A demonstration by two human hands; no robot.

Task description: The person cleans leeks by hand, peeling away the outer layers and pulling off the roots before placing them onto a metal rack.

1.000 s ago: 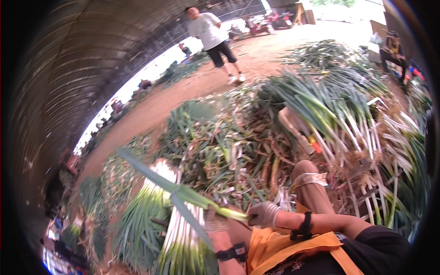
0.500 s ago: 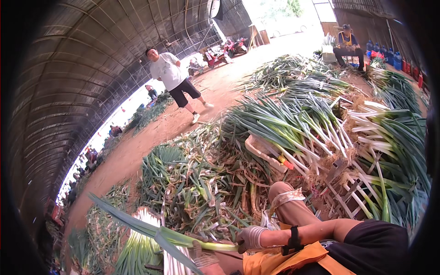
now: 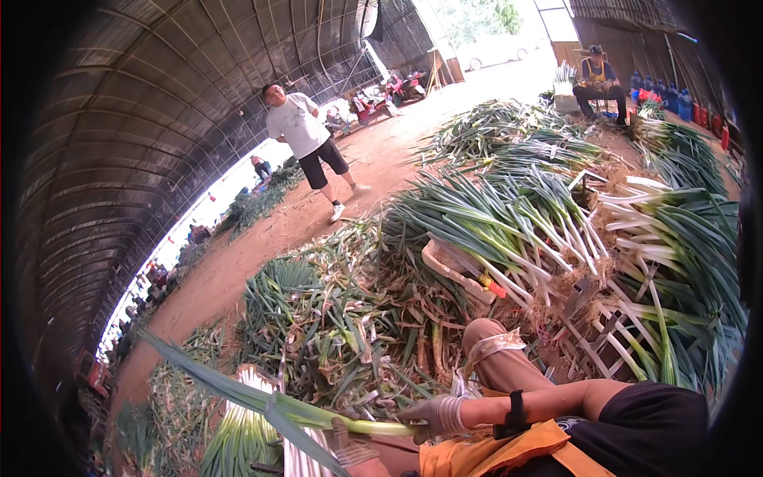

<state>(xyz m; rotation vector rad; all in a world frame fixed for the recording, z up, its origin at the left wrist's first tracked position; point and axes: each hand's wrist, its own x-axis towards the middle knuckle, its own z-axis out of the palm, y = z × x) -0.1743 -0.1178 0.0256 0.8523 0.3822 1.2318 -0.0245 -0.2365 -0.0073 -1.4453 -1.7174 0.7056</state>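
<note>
The right hand [image 3: 435, 413], in a pale work glove, was closed around the pale stalk end of 1 long green leek [image 3: 278, 401], low in the view just in front of the person's bent knee. The leek lay nearly level, its long axis running left to right: the white stalk end sat in the right hand, and the broad green leaves pointed away to the person's left, rising slightly and forking into 2 blades. The left hand [image 3: 354, 451], also gloved, sat just under the stalk at the lower edge; I could not tell whether it gripped the leek or only touched it. Below the leaves lay a bundle of trimmed white-and-green leeks [image 3: 238, 437]. Beyond it spread a heap of loose green and brown leek trimmings [image 3: 350, 326]. Farther off, a person in a white shirt [image 3: 306, 143] stood on the dirt floor [image 3: 262, 246].
</note>
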